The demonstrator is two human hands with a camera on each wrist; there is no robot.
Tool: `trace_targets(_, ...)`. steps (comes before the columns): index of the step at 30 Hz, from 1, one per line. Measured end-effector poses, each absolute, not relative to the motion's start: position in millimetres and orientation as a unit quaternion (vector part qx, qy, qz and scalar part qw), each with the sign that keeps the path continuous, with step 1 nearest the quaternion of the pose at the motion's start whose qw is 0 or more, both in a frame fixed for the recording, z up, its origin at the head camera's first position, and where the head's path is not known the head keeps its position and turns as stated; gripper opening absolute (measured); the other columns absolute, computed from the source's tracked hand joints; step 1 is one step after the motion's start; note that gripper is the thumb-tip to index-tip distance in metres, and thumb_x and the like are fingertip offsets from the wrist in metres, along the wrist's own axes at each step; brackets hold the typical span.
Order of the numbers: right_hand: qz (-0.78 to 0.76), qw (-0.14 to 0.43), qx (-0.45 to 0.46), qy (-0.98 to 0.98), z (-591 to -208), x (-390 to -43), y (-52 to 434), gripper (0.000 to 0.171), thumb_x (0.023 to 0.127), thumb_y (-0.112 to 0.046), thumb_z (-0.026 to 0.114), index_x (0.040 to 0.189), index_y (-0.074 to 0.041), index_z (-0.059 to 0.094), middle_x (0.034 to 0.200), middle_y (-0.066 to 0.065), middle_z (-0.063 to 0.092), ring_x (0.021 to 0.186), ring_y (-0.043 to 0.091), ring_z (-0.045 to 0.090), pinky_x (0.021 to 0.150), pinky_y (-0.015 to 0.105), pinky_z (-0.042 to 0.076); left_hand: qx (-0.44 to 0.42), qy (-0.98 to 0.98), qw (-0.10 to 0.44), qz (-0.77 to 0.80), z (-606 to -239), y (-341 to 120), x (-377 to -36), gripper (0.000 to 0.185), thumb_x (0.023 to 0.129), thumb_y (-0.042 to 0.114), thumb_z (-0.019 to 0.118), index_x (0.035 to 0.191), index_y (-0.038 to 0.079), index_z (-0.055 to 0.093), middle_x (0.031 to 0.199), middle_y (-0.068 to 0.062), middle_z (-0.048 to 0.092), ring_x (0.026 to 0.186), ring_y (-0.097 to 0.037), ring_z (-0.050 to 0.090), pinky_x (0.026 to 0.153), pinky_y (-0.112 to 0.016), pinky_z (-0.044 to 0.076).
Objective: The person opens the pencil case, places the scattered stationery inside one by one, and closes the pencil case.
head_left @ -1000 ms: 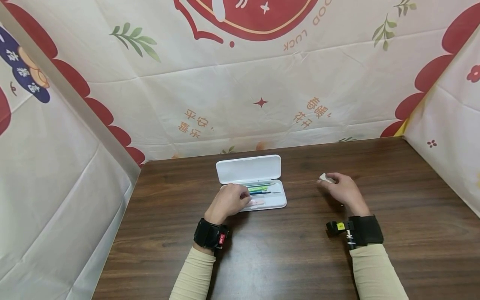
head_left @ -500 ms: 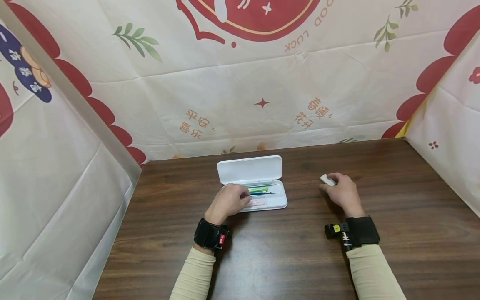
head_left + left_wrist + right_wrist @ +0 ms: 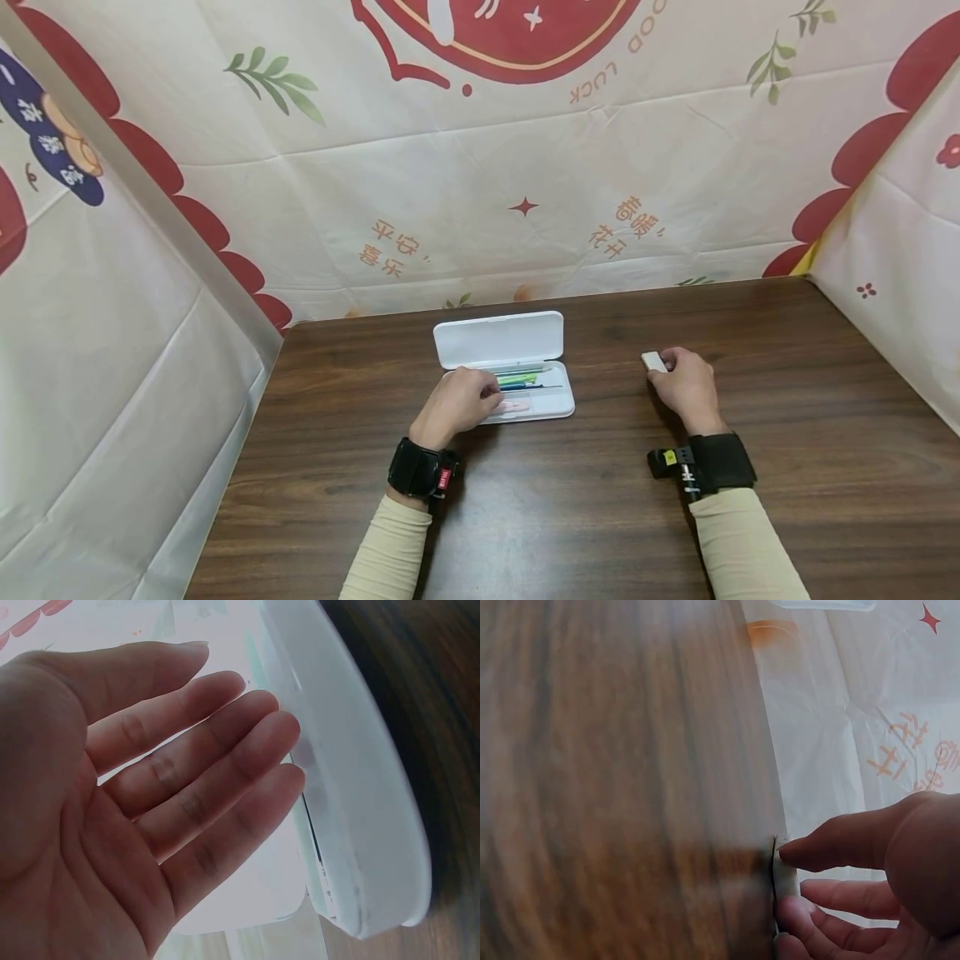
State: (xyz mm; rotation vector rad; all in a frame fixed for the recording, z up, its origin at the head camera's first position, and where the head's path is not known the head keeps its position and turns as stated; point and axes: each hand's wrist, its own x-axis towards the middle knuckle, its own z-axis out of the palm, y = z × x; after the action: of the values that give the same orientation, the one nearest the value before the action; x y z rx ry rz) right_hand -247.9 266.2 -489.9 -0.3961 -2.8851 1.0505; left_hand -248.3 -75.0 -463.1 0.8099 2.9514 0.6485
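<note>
2 hands at an open white plastic pencil case (image 3: 540,403)

Left hand (image 3: 456,403) rests flat-fingered on it; right hand (image 3: 682,385) pinches a small white eraser (image 3: 653,361) (on the dark wooden table (image 3: 570,508)).

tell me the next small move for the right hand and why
Probably lift the white eraser and carry it left toward the open pencil case. The right hand already pinches it on the table, and the left hand rests on the case.
</note>
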Motion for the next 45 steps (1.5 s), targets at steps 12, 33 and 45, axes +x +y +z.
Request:
trace_targets(12, 0.340, -0.031, -0.139, -0.930, -484.7, -244.9, 271.2, 0.049, 0.095, -0.024, 0.060, 0.125, 0.015, 0.056, 0.120, 0.036, 0.056, 0.095, 0.041, 0.057, 0.070, 0.043, 0.048, 0.258, 0.943, 0.010, 0.210, -462.4, -74.9, -247.3, 0.015, 0.091, 0.016, 0.067, 0.077, 0.018, 0.071, 0.071, 0.009, 0.060, 0.064, -0.008, 0.050, 0.063, -0.024, 0.041)
trace_targets(33, 0.336, -0.044, -0.149, -0.929, -478.4, -241.1, 271.3, 0.042, 0.093, -0.025, 0.062, 0.114, 0.011, 0.063, 0.112, 0.031, 0.060, 0.088, 0.037, 0.056, 0.065, 0.038, 0.046, 0.262, 0.943, 0.002, 0.204, -461.3, -73.8, -247.6, 0.014, 0.091, 0.015, 0.067, 0.078, 0.017, 0.072, 0.070, 0.009, 0.060, 0.064, -0.008, 0.050, 0.063, -0.024, 0.041)
trace_targets(45, 0.342, -0.081, -0.093, -0.931, -472.4, -240.9, 268.7, 0.037, 0.094, -0.026, 0.063, 0.110, 0.007, 0.067, 0.105, 0.025, 0.064, 0.084, 0.030, 0.059, 0.066, 0.037, 0.045, 0.264, 0.943, -0.002, 0.202, -463.1, -73.4, -247.7, 0.015, 0.091, 0.016, 0.068, 0.076, 0.018, 0.071, 0.070, 0.009, 0.060, 0.065, -0.007, 0.051, 0.063, -0.023, 0.041)
